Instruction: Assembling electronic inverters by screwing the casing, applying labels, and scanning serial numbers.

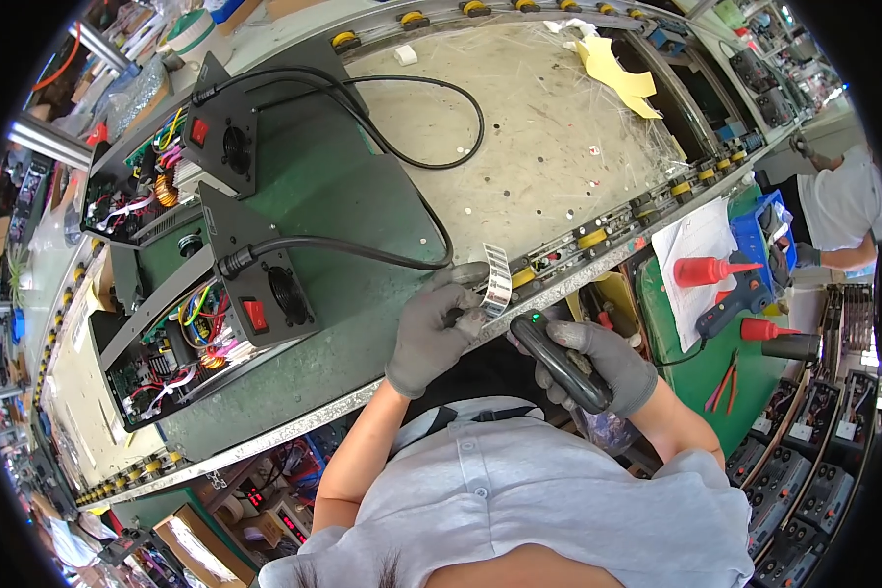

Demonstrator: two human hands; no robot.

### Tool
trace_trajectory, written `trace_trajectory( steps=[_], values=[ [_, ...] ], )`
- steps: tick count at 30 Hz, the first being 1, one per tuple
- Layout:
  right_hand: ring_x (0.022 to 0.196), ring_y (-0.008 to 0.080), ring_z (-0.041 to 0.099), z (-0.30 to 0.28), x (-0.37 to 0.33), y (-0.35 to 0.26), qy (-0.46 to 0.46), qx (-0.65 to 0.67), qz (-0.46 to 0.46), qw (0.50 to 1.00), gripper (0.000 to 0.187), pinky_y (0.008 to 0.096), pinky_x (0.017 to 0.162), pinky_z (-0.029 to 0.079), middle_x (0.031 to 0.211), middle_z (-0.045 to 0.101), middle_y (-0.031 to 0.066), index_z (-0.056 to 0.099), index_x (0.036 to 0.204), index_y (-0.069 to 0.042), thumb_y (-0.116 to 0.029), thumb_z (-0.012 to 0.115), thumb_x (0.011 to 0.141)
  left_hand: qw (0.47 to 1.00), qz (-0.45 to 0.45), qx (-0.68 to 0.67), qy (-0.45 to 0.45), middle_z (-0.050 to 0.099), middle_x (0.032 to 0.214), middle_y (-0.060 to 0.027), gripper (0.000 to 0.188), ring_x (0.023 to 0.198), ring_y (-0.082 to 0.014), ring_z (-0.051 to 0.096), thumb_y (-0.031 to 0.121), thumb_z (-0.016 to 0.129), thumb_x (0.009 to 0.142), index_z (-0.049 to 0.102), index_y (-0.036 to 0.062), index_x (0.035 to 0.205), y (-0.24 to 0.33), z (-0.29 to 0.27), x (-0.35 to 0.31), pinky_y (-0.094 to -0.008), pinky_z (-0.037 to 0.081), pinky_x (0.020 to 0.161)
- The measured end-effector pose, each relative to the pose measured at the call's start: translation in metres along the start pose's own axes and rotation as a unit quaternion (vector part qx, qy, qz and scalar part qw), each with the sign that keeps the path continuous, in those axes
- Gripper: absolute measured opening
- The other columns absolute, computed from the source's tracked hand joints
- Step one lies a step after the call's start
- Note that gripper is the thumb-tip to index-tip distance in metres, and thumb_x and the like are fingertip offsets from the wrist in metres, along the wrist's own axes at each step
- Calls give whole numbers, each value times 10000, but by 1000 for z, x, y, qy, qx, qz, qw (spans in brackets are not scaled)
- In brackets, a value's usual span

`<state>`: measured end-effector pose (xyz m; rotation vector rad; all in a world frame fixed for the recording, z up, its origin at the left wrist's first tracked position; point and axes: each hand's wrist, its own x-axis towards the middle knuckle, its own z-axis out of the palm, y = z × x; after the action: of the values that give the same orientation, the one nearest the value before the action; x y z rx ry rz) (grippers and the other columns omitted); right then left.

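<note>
Over the near edge of the workbench, my gloved left hand [431, 333] is closed on a white barcode label [498, 278], pinched so that the strip stands up from the fingers. Just to its right, my gloved right hand [617, 363] wraps round a black handheld barcode scanner [563, 365]. A small green light glows at the scanner's far end, which lies close to the label. Left of my hands stands an open electronic power unit [286, 299] with a red switch, a fan and bare wiring. A similar unit [227, 142] sits behind it.
Both units rest on a green board [363, 211], with black power cables [480, 122] trailing right. Yellow rollers [593, 238] line the bench edge. Yellow paper [617, 76] lies far right. A green side table [691, 377] carries red-capped bottles [706, 271]; another person [838, 206] stands beyond.
</note>
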<state>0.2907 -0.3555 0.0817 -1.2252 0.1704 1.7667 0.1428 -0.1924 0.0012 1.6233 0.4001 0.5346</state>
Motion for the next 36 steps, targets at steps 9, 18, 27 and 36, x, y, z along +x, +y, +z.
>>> trace_trajectory(
  steps=[9,18,27,36],
  values=[
    [555,210,642,3,-3,-3,3,-22,7,1000,394,281,471,533,753,644,145,547,1118,-11,-332,535,891,999,40,20,-27,587,1174,-167,100,938,-257,581,-4,606,731,597,-31,827,1,2,2,-296,466,779],
    [557,223,645,3,-2,-4,24,-33,14,999,362,297,460,537,745,643,155,557,1102,-14,-311,529,897,997,58,38,-27,591,1172,-162,130,1001,-264,586,-15,628,724,598,-24,850,2,0,2,-330,424,909],
    [545,231,643,5,-5,-5,24,-31,3,999,350,299,461,538,727,640,159,569,1069,-9,-304,559,880,998,43,24,-40,592,1170,-156,128,1014,-270,578,-16,624,727,604,-19,854,2,0,3,-315,451,862],
    [518,209,622,9,-8,-9,38,-52,-5,998,357,284,453,514,720,632,157,573,1024,-9,-329,557,867,998,38,43,-30,581,1191,-151,127,1041,-263,574,-15,617,730,605,-14,857,5,0,2,-314,459,857]
  ],
)
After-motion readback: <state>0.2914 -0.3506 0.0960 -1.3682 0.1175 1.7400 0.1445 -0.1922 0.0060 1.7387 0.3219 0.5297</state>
